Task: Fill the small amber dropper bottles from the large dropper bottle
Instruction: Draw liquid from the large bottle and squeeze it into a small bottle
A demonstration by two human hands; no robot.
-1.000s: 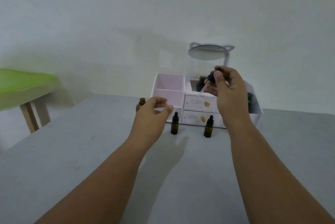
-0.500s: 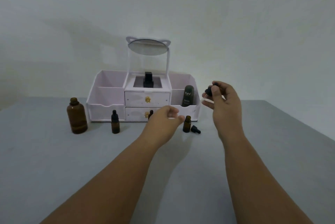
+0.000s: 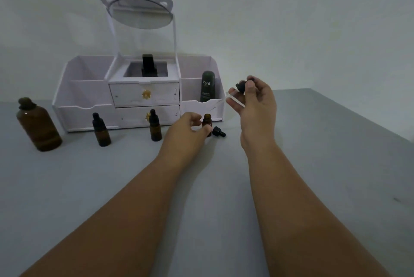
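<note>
Organizer [image 3: 85, 97]: white with a lilac tint, gold knobs [image 3: 146, 94]. Left of it, big bottle [image 3: 39, 126]: brown amber. In front, small bottles [image 3: 101, 133] [image 3: 155, 130] [image 3: 207, 120]: amber, two with black caps. Loose cap [image 3: 218, 131]: black. Inside it, tube [image 3: 207, 86]: dark green, white lettering. Dropper [image 3: 240, 86]: black bulb, clear tube. Table [image 3: 313, 164]: grey.

Right hand [image 3: 257, 106] pinches the dropper [image 3: 240, 86]; left hand [image 3: 186, 133] sits at the uncapped small bottle [image 3: 206, 119].
</note>
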